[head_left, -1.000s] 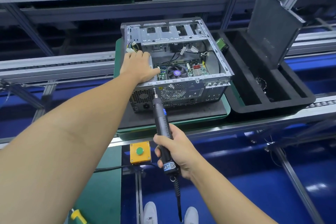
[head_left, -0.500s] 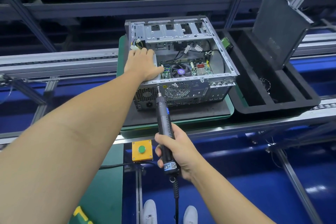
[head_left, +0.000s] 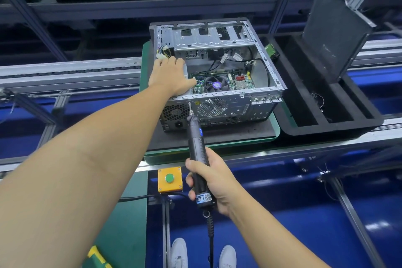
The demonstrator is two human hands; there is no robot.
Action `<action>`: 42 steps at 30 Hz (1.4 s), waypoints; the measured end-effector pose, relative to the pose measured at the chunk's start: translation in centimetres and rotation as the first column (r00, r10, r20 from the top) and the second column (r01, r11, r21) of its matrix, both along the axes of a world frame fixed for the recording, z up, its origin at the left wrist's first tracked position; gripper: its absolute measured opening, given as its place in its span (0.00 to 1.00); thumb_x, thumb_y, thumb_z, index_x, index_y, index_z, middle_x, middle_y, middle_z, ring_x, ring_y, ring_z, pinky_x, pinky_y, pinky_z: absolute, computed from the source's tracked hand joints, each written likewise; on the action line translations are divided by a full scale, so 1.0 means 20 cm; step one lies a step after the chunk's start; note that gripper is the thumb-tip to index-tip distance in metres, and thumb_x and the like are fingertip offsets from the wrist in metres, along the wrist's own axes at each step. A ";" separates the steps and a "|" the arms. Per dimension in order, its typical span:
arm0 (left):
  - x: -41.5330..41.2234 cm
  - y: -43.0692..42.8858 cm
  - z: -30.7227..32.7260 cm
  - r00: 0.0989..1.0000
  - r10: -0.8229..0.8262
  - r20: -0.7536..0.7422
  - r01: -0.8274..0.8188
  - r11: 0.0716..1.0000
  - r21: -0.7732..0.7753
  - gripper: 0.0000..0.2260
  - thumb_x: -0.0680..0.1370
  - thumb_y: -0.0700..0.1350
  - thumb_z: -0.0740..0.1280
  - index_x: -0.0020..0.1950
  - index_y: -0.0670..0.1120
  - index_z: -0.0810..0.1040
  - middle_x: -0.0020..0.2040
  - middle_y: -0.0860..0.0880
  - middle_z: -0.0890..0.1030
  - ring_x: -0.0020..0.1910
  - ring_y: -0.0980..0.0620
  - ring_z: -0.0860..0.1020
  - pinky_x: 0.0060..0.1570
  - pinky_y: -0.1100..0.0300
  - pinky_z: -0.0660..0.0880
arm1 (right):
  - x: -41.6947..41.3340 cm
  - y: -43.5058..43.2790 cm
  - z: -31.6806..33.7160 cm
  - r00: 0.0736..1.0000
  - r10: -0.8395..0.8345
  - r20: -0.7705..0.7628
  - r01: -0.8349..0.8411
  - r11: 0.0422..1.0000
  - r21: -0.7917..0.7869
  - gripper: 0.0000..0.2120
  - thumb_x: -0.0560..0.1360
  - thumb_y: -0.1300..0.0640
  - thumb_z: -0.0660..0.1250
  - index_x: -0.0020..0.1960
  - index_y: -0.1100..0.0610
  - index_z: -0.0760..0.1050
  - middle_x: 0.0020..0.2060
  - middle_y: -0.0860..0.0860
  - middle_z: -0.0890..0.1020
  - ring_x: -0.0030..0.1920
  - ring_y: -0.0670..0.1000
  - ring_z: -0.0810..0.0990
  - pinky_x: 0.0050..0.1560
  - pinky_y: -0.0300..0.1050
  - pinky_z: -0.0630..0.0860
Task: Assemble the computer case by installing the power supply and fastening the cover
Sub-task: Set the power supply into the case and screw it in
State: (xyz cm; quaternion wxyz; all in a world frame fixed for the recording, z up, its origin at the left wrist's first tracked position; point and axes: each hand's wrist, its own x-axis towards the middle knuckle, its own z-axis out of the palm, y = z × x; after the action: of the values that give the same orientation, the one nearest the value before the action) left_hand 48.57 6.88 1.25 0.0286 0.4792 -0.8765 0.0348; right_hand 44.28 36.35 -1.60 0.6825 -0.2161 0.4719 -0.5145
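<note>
Left hand (head_left: 169, 76) pressed flat, steadying power supply (head_left: 174, 113); right hand (head_left: 214, 183) wrapped around screwdriver (head_left: 196, 148), aimed at rear screw.

The electric screwdriver (head_left: 196, 148) tip now sits higher on the computer case (head_left: 217, 111) rear panel, closer to its top edge.

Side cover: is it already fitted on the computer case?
No, the computer case lies open on top, its fan and motherboard exposed.
</note>
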 end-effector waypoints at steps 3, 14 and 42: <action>0.00 0.00 0.00 1.000 -0.005 -0.005 0.005 1.000 0.002 0.34 0.73 0.67 0.55 0.70 0.45 0.69 0.65 0.43 0.74 0.65 0.41 0.70 0.66 0.45 0.61 | -0.01 0.01 0.00 1.000 0.005 -0.010 -0.005 1.000 -0.003 0.15 0.75 0.57 0.74 0.55 0.55 0.71 0.34 0.51 0.78 0.32 0.51 0.76 0.27 0.44 0.76; 0.01 0.02 0.01 0.999 -0.004 -0.053 0.005 1.000 0.018 0.32 0.75 0.65 0.57 0.72 0.46 0.68 0.68 0.44 0.73 0.67 0.42 0.69 0.67 0.46 0.61 | -0.03 0.01 -0.04 0.989 0.003 -0.149 -0.004 1.000 -0.004 0.15 0.74 0.60 0.72 0.58 0.53 0.72 0.42 0.51 0.78 0.34 0.51 0.78 0.29 0.44 0.77; 0.25 0.23 0.15 0.911 0.038 -0.410 0.018 0.991 0.133 0.16 0.80 0.51 0.63 0.65 0.47 0.77 0.70 0.47 0.70 0.70 0.47 0.68 0.70 0.48 0.61 | -0.07 0.14 -0.15 0.940 0.093 -0.328 -0.086 0.996 0.036 0.17 0.77 0.64 0.70 0.61 0.53 0.71 0.40 0.53 0.78 0.31 0.49 0.77 0.31 0.45 0.79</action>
State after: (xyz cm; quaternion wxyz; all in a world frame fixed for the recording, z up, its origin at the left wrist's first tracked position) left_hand 53.63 11.53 4.26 0.1800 0.4812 -0.8487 -0.1255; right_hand 42.97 39.19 -4.68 0.6191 -0.3128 0.5743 -0.4348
